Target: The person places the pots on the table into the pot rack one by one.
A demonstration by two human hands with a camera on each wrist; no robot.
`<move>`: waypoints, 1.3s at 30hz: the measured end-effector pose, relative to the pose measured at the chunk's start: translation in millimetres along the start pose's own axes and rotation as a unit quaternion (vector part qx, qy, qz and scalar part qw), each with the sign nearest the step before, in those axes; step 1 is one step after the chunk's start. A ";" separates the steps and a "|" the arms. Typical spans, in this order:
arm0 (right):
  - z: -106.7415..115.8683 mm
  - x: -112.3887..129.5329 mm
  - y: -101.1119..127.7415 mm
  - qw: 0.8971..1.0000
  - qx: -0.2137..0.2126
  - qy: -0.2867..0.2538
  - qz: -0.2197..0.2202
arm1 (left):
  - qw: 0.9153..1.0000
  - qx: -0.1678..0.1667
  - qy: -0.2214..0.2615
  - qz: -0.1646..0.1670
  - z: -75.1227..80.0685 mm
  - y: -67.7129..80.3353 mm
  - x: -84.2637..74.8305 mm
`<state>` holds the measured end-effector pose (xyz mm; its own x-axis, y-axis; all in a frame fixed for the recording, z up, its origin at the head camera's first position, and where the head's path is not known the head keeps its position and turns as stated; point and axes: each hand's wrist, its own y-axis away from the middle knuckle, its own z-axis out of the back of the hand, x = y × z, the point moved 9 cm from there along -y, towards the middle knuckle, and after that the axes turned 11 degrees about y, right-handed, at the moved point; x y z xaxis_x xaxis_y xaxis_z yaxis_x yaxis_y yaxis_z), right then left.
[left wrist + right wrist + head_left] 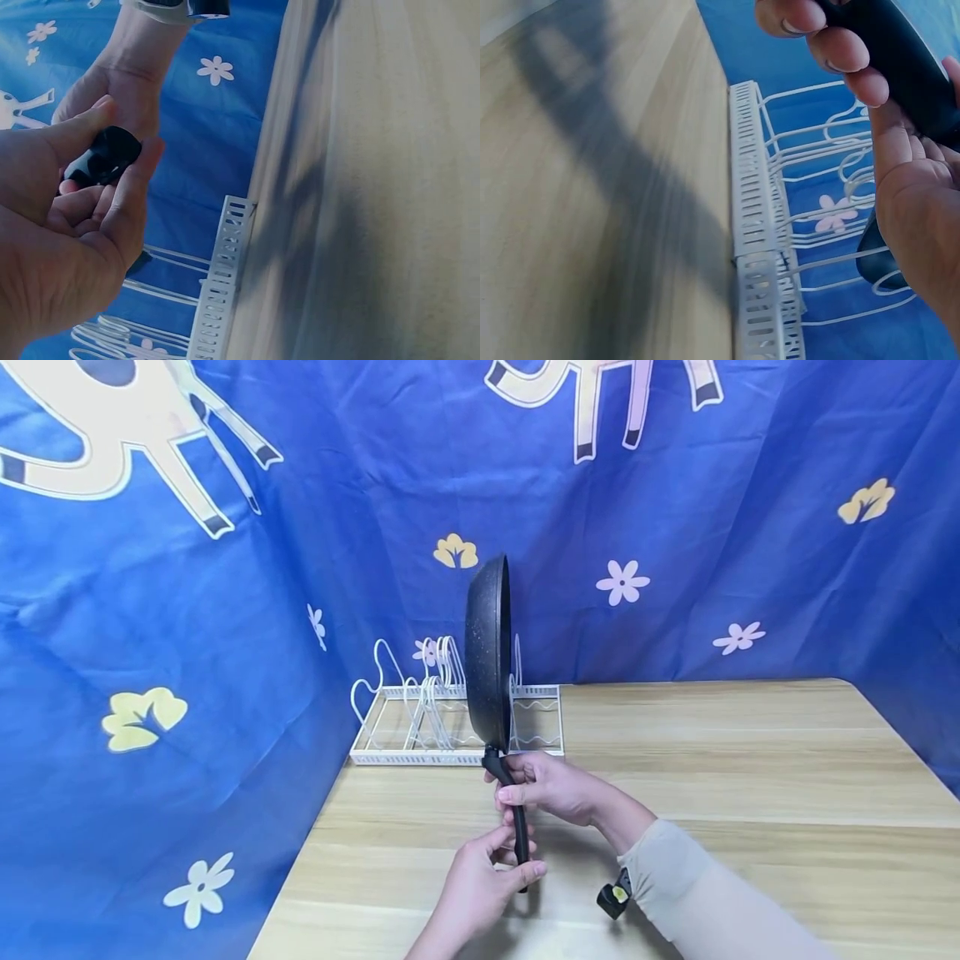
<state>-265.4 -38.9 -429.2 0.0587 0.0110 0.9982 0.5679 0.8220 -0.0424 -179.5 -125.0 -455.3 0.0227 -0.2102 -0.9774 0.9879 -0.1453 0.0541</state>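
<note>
Lowest in the head view, my left hand [480, 885] curls thumb and fingers round the end of the frying pan [489, 652] handle. Just above it, my right hand [551, 787] clamps the handle's upper part. Pan stands on edge at frame centre, inside the white wire rack [457, 758] at the far left of the wooden table [750, 777].

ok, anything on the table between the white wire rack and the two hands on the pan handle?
Head view: only bare wooden table lies between the white wire rack and the hands. The left hand and right hand grip the pan handle.
</note>
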 end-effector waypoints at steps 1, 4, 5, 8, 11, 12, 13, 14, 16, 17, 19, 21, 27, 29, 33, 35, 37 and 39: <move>-0.2 -2.0 -0.5 1.000 0.002 -0.005 -0.001 | 1.000 0.001 -0.004 0.001 0.0 -0.4 0.9; 0.5 -7.6 -1.5 1.000 0.003 -0.017 -0.012 | 1.000 0.003 -0.004 0.007 -0.4 -1.3 3.6; 1.1 -9.5 -1.8 1.000 0.003 -0.022 -0.016 | 1.000 0.004 -0.001 0.009 -0.7 -1.6 4.3; 3.0 -16.3 -2.4 0.999 0.003 -0.040 -0.033 | 1.000 0.012 0.012 0.013 -2.4 -2.9 6.5; 4.2 -23.8 -2.2 0.998 0.004 -0.049 -0.047 | 0.999 0.021 0.025 0.018 -4.6 -4.1 9.6; 4.3 -26.5 -2.1 0.997 0.004 -0.052 -0.051 | 0.999 0.024 0.029 0.018 -5.3 -4.4 10.6; 4.6 -29.0 -1.9 0.997 0.003 -0.053 -0.053 | 0.999 0.027 0.033 0.018 -5.9 -4.7 11.7; 4.7 -31.1 -1.7 0.997 0.003 -0.054 -0.054 | 0.999 0.029 0.036 0.017 -6.5 -5.0 12.6; 4.9 -34.4 -1.4 0.997 0.002 -0.057 -0.054 | 0.998 0.034 0.046 0.022 -7.6 -5.4 14.9; 4.9 -36.1 -1.3 0.997 0.002 -0.060 -0.054 | 0.998 0.035 0.051 0.024 -8.1 -5.8 16.2; 4.8 -37.5 -1.0 0.997 0.001 -0.062 -0.053 | 0.997 0.038 0.057 0.025 -8.8 -6.3 17.8; 4.7 -38.7 -1.2 0.996 0.000 -0.065 -0.053 | 0.997 0.037 0.056 0.031 -9.1 -6.7 19.7; 7.8 -41.0 -3.7 0.996 -0.003 -0.068 -0.053 | 0.998 0.032 0.044 0.035 -8.4 -9.4 19.9; 9.8 -41.3 -4.8 0.996 -0.003 -0.069 -0.052 | 0.998 0.034 0.038 0.032 -8.0 -11.5 18.6; 13.0 -41.6 -7.6 0.996 -0.005 -0.071 -0.050 | 0.999 0.035 0.029 0.028 -6.6 -15.7 17.1; 14.2 -41.8 -8.9 0.996 -0.005 -0.070 -0.051 | 0.999 0.035 0.028 0.028 -6.0 -17.3 16.9; 15.3 -41.6 -10.2 0.996 -0.003 -0.067 -0.051 | 0.998 0.036 0.030 0.029 -5.5 -18.9 16.8; 16.6 -41.6 -11.7 0.996 -0.002 -0.067 -0.051 | 0.998 0.038 0.037 0.029 -5.3 -20.9 16.4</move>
<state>-288.0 -39.6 -469.5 -0.1095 0.0029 0.9940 0.5680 0.8209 0.0602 -199.0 -120.2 -473.6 0.0925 -0.1490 -0.9845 0.9704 -0.2082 0.1226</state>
